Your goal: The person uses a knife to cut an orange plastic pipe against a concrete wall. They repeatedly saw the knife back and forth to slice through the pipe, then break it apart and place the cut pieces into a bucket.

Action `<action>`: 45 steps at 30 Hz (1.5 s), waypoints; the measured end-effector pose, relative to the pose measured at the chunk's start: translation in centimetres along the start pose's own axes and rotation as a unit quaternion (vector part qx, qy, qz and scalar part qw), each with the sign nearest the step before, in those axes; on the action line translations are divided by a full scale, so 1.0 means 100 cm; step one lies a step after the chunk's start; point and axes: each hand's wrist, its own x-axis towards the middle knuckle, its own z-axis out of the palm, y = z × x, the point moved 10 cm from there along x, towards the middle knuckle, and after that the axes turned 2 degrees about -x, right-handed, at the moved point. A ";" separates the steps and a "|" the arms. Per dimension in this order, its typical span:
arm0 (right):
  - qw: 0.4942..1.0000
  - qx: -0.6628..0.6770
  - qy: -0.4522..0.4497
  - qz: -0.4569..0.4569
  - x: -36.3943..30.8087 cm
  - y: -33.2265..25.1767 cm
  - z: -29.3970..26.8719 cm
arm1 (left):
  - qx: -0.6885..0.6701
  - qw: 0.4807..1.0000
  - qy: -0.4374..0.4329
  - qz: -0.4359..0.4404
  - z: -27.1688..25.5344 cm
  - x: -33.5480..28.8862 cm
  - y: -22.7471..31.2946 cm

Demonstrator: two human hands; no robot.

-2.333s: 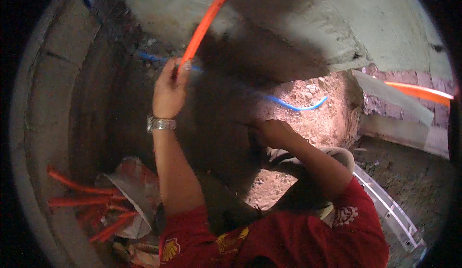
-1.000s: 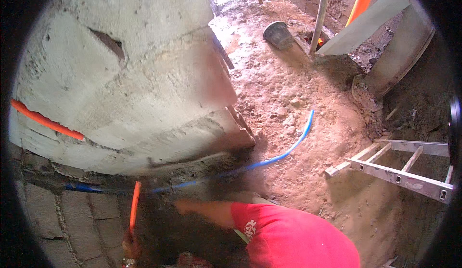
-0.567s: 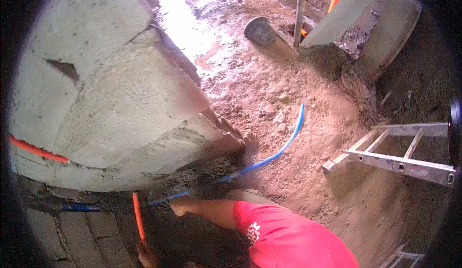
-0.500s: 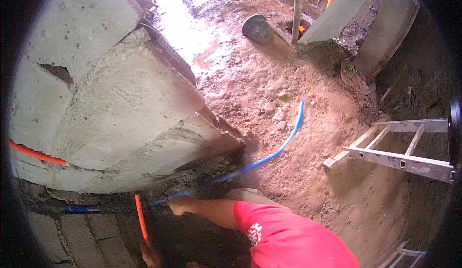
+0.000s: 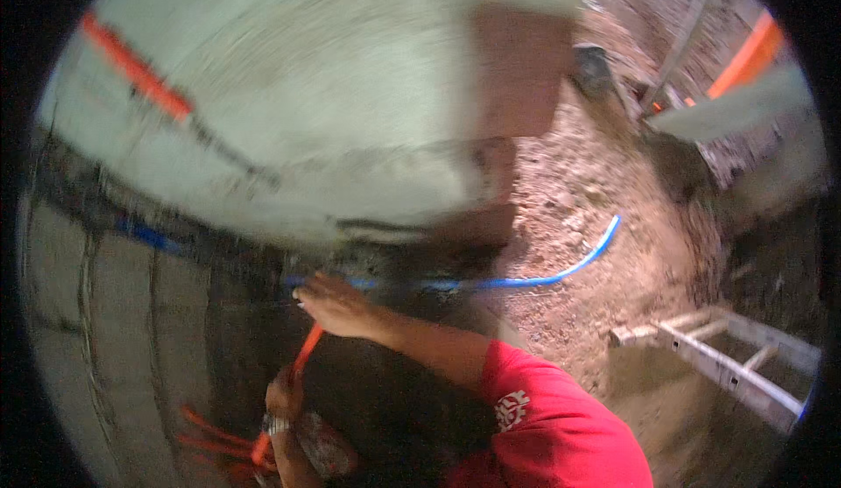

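Both hands are working on one orange pipe (image 5: 308, 345), which is slanting just below the lower edge of the pale concrete block (image 5: 350, 94), in front of the shadowed masonry wall (image 5: 123, 313). Lower down, the left hand (image 5: 285, 392), a metal-banded watch (image 5: 277, 422) circling its wrist, is wrapping its fingers around the pipe. Up top, the right hand (image 5: 340, 308) is curling over the upper end, fingers bent around it and the orange tip peeking out just above; blur is hiding how tightly it's squeezing. More orange is showing right below the left hand, and I can't tell whether that's the same length.

Just behind the right hand, a blue pipe (image 5: 526, 282) is running along the block's lower edge, then curving up and ending out on the reddish earth (image 5: 561, 181). Further orange pipes (image 5: 210, 440) are fanning out in the shadow at the wall's foot, left of the left forearm. High on the block's left end, an orange strip (image 5: 136, 67) is sitting against the concrete. Over on the earth's right edge, a metal ladder (image 5: 736, 376) is lying at a slant, while a dark bucket (image 5: 594, 72) is resting near the far edge, beside a pole (image 5: 683, 41).
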 end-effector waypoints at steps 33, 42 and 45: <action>0.921 -0.251 -0.189 0.232 0.007 0.032 0.039 | -0.019 0.995 0.099 -0.017 -0.013 0.035 0.040; 0.921 -0.240 -0.199 0.232 0.009 0.035 0.038 | -0.061 0.993 0.100 -0.025 -0.023 0.037 0.041; 0.920 -0.238 -0.215 0.225 0.001 0.046 0.047 | -0.041 0.998 0.040 -0.036 -0.015 0.039 0.039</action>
